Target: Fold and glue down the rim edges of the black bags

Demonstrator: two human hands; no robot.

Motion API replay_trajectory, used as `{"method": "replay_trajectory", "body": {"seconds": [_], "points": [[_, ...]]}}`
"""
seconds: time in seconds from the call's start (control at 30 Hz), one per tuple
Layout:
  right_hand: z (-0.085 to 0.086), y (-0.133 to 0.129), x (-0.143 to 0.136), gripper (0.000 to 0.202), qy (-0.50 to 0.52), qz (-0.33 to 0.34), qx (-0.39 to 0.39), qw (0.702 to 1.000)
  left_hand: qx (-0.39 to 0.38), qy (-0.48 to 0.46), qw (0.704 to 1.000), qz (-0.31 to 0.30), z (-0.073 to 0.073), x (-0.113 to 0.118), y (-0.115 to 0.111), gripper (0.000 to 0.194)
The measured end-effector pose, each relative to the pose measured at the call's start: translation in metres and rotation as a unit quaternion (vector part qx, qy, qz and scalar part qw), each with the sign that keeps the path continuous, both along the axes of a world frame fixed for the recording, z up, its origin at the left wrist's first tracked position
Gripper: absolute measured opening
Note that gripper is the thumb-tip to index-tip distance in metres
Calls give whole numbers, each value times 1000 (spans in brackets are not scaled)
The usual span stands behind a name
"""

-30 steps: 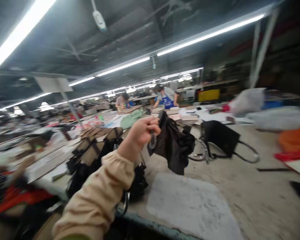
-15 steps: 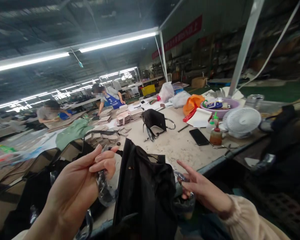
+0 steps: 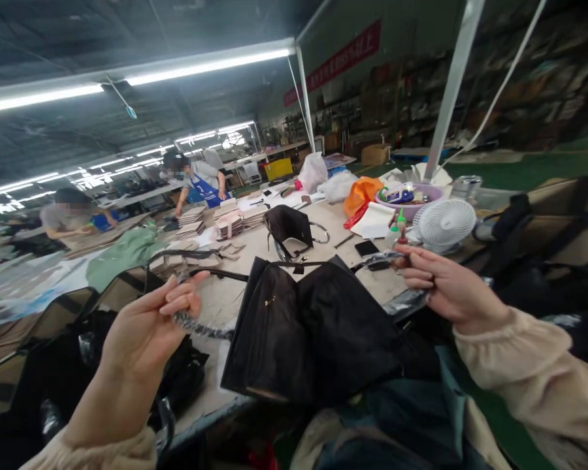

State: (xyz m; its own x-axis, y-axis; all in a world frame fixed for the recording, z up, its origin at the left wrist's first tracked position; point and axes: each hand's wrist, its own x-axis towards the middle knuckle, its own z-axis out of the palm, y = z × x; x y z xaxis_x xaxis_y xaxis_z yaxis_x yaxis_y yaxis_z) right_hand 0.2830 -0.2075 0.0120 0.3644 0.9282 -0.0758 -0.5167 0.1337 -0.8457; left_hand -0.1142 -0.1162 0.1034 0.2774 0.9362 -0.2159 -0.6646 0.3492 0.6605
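Observation:
A black handbag (image 3: pixel 313 326) hangs spread wide at the table's near edge, its dark lining and a small gold-coloured fitting showing. My left hand (image 3: pixel 147 326) is closed around one plastic-wrapped handle (image 3: pixel 208 328) on the bag's left side. On the other side, my right hand (image 3: pixel 445 284) pinches the second wrapped handle (image 3: pixel 375 258), pulling it out to the right. Farther back on the table stands another black handbag (image 3: pixel 289 230), with its handles looped out beside it.
Brown-lined black bags (image 3: pixel 73 320) crowd the left. At the right are a white fan (image 3: pixel 445 223), a phone (image 3: pixel 367 249), glue bottles (image 3: pixel 399 228) and a purple basin (image 3: pixel 424 207). Stacked pieces (image 3: pixel 229 225) lie farther back. Two co-workers, one in a blue apron (image 3: pixel 206 191), stand beyond.
The handbag has gone from nearly folded together to spread wide. My right hand has moved up and right with its handle, while the view has shifted somewhat.

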Motion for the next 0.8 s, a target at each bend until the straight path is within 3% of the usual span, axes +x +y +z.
{"method": "replay_trajectory", "body": {"seconds": [0.1, 0.23, 0.33, 0.4, 0.47, 0.57, 0.63, 0.67, 0.73, 0.8], "points": [[7, 5, 2, 21, -31, -18, 26, 999, 34, 48, 998, 2, 2, 1, 8, 35], [14, 12, -14, 22, -117, -73, 104, 985, 138, 171, 976, -3, -10, 6, 26, 24], [11, 0, -43, 29, -261, -126, 139, 947, 186, 233, 955, 2, -27, 6, 31, 24], [-1, -12, -71, 32, -391, -126, 150, 899, 202, 248, 947, 11, -44, 2, 31, 26], [-23, -20, -104, 36, -476, -32, 188, 858, 210, 305, 929, 16, -67, -3, 31, 28], [-71, -17, -156, 49, -521, 185, 212, 806, 187, 411, 893, -3, -112, -11, 32, 29], [-107, -9, -186, 60, -546, 324, 230, 738, 182, 482, 857, -20, -142, -13, 32, 30], [-124, -5, -198, 55, -558, 364, 235, 707, 186, 513, 838, -24, -156, -14, 32, 34], [-149, 1, -215, 43, -565, 385, 211, 698, 191, 553, 811, -23, -176, -13, 31, 49], [-160, 5, -224, 44, -563, 402, 209, 691, 201, 581, 789, -22, -185, -10, 29, 63]]}}
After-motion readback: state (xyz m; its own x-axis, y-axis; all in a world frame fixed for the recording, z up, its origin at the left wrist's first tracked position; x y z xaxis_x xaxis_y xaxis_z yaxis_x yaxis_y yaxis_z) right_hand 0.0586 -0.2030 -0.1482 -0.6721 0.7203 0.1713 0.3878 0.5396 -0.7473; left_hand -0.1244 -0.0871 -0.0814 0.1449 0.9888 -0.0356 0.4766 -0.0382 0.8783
